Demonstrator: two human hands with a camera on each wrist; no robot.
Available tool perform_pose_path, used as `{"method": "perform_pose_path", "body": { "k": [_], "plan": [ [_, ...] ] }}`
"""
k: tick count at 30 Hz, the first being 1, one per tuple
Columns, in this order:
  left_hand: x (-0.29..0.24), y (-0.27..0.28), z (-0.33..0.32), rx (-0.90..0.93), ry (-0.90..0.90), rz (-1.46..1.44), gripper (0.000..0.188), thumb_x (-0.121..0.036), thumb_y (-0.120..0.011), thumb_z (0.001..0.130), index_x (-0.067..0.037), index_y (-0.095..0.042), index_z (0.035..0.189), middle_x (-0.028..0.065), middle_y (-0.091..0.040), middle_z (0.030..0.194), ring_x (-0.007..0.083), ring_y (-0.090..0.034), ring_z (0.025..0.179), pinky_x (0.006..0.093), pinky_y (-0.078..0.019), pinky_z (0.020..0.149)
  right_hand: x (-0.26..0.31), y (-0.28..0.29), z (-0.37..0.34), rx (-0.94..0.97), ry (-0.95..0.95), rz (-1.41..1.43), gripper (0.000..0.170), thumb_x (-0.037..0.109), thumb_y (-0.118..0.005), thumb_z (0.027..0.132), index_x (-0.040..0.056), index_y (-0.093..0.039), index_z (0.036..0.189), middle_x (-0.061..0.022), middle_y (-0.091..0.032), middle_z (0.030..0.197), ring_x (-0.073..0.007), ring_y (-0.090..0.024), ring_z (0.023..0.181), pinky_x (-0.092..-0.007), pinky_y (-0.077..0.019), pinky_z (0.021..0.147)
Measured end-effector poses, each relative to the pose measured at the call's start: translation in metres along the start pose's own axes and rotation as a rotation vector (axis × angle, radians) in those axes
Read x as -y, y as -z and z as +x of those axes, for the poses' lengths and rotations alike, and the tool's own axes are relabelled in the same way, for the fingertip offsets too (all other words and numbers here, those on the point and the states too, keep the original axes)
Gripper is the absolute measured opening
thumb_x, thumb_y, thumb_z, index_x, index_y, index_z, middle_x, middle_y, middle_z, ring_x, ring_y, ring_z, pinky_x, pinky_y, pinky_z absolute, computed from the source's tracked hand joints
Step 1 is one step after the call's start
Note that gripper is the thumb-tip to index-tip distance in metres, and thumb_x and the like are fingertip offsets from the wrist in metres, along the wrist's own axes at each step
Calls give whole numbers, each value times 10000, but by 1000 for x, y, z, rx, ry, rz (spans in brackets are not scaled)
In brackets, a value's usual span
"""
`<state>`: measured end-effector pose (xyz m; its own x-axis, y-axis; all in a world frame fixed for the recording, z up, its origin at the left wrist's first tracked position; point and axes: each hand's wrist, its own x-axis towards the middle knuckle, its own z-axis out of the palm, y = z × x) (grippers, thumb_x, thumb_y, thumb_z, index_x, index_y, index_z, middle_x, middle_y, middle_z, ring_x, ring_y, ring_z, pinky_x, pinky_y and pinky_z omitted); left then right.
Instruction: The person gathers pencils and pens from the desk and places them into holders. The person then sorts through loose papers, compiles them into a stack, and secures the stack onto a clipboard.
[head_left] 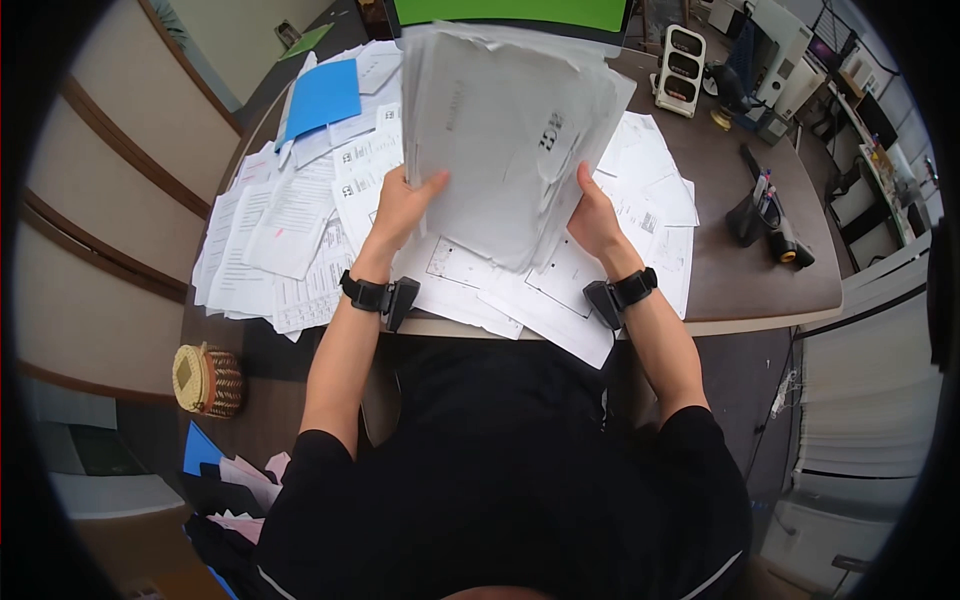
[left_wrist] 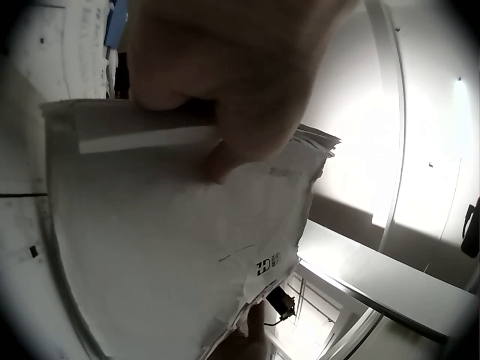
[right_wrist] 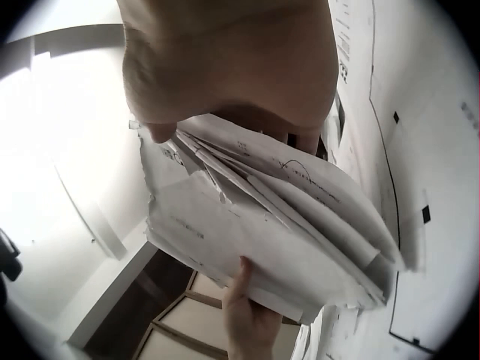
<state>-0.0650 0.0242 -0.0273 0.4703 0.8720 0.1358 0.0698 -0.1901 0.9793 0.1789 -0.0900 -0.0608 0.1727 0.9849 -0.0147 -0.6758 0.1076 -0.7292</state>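
A thick stack of large white envelopes [head_left: 490,140] is held up over the desk between both hands, tilted, with a dark printed logo on its front one. My left hand [head_left: 402,208] grips its left edge, thumb on the front face and fingers behind. At the opposite edge, my right hand [head_left: 598,215] holds it with the thumb along the side. In the right wrist view the layered edges [right_wrist: 285,199] fan apart, some of them ragged. Beneath lie loose printed sheets [head_left: 455,275] with black outlines, some overhanging the desk's front edge.
Printed papers [head_left: 290,225] and a blue folder [head_left: 325,97] cover the desk's left side. To the right stand a white holder [head_left: 680,70], a black pen cup [head_left: 752,215] and a tape-like roll [head_left: 790,248]. A woven basket [head_left: 208,380] is at the lower left.
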Motion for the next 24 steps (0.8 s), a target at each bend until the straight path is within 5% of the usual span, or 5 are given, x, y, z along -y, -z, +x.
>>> {"method": "perform_pose_path", "body": {
  "k": [2, 4, 8, 10, 24],
  "plan": [
    [-2, -4, -7, -32, 22, -23, 323, -172, -707, 811, 47, -626, 1035, 95, -647, 963, 155, -589, 916, 291, -464, 812, 5, -4, -1, 104, 127, -359, 472, 313, -552, 913, -33, -467, 1222, -132, -572, 1154, -216, -551, 1081, -338, -443, 918],
    [-13, -18, -11, -332, -411, -148, 305, -171, -699, 811, 37, -631, 1024, 98, -654, 944, 173, -603, 884, 293, -470, 834, 26, -39, -18, 130, 211, -984, 505, 352, -664, 839, -37, -554, 1142, -107, -641, 1018, -189, -594, 950, -323, -463, 820],
    [-1, -9, -23, -317, -388, -128, 296, -162, -718, 793, 33, -629, 997, 99, -651, 933, 180, -610, 875, 296, -482, 832, 16, -65, -22, 205, 358, -1067, 415, 261, -691, 819, 3, -588, 1127, -133, -656, 1010, -209, -621, 911, -319, -476, 803],
    [2, 5, -31, -133, -30, -89, 296, -153, -732, 774, 31, -626, 980, 104, -651, 919, 190, -615, 851, 303, -493, 796, 5, -60, -20, 200, 399, -1136, 401, 234, -692, 817, 16, -589, 1137, -140, -658, 1018, -222, -627, 912, -320, -477, 809],
    [19, 6, -34, -154, -103, 154, 297, -147, -718, 791, 46, -630, 999, 100, -659, 904, 169, -611, 830, 291, -483, 755, -3, -49, -14, 120, 446, -1129, 432, 251, -696, 810, 40, -573, 1167, -138, -648, 1062, -241, -612, 977, -320, -469, 834]
  ]
}}
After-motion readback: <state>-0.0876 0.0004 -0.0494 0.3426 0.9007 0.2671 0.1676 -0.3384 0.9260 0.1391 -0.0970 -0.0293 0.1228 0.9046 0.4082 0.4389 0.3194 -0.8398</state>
